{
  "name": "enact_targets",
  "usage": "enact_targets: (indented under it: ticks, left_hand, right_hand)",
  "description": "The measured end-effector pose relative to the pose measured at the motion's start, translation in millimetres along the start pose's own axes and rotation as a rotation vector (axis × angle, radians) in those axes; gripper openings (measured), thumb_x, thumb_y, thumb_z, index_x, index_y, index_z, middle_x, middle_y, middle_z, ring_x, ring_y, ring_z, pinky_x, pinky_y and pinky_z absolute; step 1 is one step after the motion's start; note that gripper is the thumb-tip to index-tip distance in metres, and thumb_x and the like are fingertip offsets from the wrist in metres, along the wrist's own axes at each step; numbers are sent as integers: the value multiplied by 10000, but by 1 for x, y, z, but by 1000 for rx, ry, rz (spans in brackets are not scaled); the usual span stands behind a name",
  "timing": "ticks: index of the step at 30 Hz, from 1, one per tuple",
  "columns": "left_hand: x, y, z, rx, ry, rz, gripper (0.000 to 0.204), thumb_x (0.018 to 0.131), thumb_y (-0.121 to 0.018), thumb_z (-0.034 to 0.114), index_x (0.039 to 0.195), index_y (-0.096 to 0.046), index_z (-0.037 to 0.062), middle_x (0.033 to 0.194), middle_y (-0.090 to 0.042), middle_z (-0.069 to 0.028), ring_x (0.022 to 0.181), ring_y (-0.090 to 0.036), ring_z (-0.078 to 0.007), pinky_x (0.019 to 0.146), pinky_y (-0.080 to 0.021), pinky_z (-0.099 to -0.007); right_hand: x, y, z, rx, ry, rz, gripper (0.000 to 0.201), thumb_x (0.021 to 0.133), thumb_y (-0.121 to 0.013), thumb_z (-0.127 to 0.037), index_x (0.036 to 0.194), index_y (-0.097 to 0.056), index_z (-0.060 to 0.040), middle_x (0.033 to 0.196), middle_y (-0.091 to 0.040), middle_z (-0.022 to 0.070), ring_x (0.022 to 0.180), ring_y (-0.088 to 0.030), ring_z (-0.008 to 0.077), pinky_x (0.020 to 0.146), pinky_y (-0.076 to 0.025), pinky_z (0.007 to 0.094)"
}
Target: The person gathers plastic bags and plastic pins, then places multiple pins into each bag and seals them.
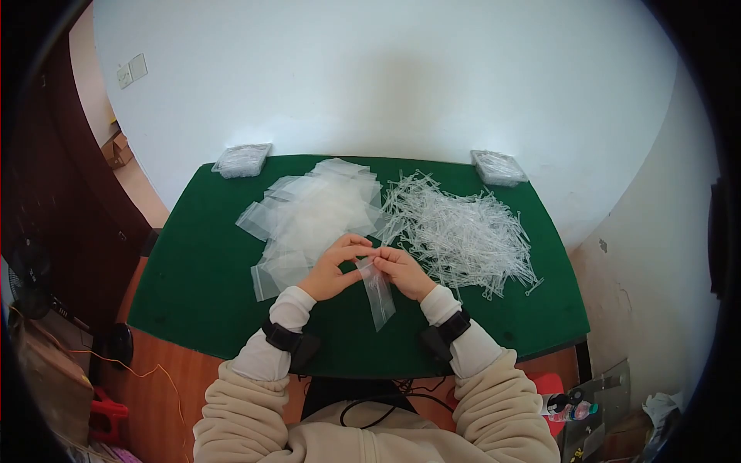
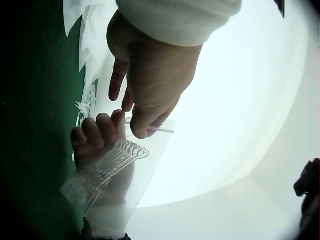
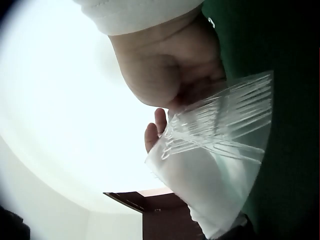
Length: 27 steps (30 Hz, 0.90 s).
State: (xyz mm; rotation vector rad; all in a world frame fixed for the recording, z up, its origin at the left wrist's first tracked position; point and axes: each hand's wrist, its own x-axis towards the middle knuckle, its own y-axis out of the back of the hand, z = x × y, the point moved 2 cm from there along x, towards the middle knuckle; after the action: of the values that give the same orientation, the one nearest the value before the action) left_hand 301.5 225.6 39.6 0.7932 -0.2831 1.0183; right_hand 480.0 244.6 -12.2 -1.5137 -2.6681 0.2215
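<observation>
A clear zip bag (image 1: 377,299) hangs below the fingertips of both hands near the table's front. Inside it lie several thin clear plastic sticks with looped ends (image 2: 131,148), fanned out in the right wrist view. My left hand (image 1: 333,272) pinches the bag's zip edge between thumb and fingers, as the left wrist view shows. At the same edge my right hand (image 1: 403,273) pinches the other corner, its fingers curled. Beyond the left hand spreads a heap of flat zip bags (image 1: 312,212); past the right hand lies a loose heap of clear looped sticks (image 1: 467,235).
A green-topped table (image 1: 189,262) carries everything. At its far corners stand a clear packed bundle (image 1: 242,160) on the left and another clear bundle (image 1: 499,167) on the right. The white wall (image 1: 386,92) rises behind. Beside the right front corner, bottles (image 1: 571,409) stand lower down.
</observation>
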Motion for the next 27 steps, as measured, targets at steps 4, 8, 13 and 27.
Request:
enact_targets:
  ticks: [4,8,13,27]
  left_hand:
    - [-2,-3,-6,-31,-56,-41,193,783,-652,63,970,-609,48,1031,-549,-76,978,-532,-200,839,-424,-295]
    - [-3,2,-4,-155,96,-48,104,819,-644,101,874,-589,31,920,-589,-52,879,-565,-150,768,-445,-268]
    - [-6,2,-11,-311,462,-73,138,860,-622,154,831,-580,26,749,-604,-11,662,-567,-74,606,-450,-217]
    - [-6,-5,-17,-19,438,-113,298,842,-617,305,857,-641,9,707,-611,-84,632,-561,-156,578,-439,-290]
  right_hand:
    - [-3,-9,-5,-92,32,-48,173,933,-495,-180,1040,-556,-59,876,-560,-26,771,-513,37,694,-432,205]
    - [-6,-11,-13,-216,66,62,184,924,-513,-198,1021,-565,-50,894,-573,-17,752,-531,43,680,-449,216]
    - [-2,-5,-8,3,-15,43,191,916,-530,-207,993,-573,-38,881,-583,-15,718,-533,44,651,-452,218]
    - [1,-4,1,-305,177,107,125,885,-561,-123,827,-575,-13,671,-553,-13,571,-492,52,531,-410,203]
